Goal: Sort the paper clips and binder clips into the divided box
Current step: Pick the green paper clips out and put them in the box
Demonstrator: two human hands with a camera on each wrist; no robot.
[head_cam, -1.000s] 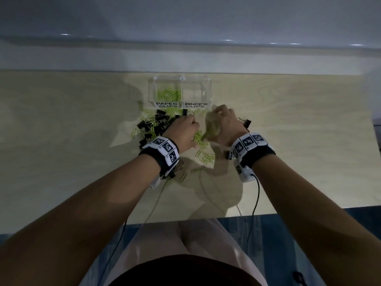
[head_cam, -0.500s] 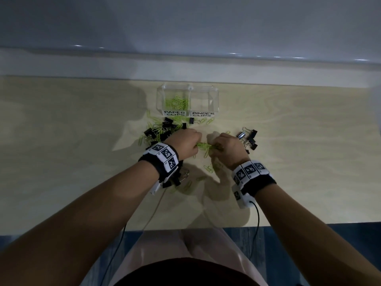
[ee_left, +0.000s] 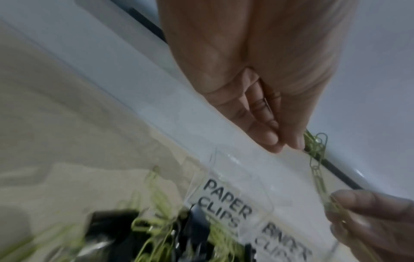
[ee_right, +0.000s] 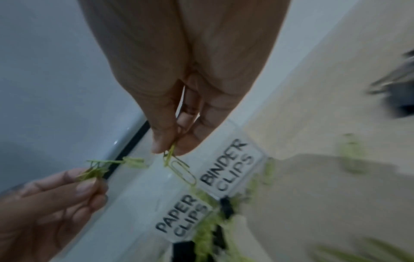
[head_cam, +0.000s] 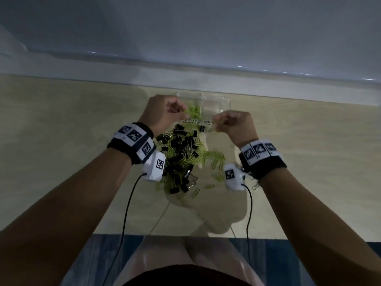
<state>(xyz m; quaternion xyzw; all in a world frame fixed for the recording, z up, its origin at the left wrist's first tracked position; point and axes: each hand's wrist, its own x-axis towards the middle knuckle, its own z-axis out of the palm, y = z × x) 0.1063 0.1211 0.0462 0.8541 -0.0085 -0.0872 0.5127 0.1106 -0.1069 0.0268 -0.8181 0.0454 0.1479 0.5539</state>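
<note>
- Green paper clips (head_cam: 192, 112) are pinched by both hands above the clear divided box (head_cam: 225, 102), which stands at the far edge of the wooden counter (head_cam: 61, 141); a small bunch is pinched by the left hand (head_cam: 162, 112), a few linked ones by the right hand (head_cam: 235, 124).
- Black binder clips (head_cam: 181, 145) and more green paper clips are heaped together on the counter just in front of the box; some paper clips already lie in the compartment labelled PAPER CLIPS.
- Likely risk: the right hand is held close to the BINDER CLIPS label (ee_right: 226, 166), so its paper clips could be dropped into the wrong compartment.
- Likely risk: clips hooked together could be dragged back out, or spilled over the rim, when one hand is withdrawn.
- The box's near wall and part of both labels are covered by the hands in the head view.
- Whether the two bunches are linked cannot be told.
- Both wrist views are blurred, and the binder-clip compartment's contents cannot be made out.
</note>
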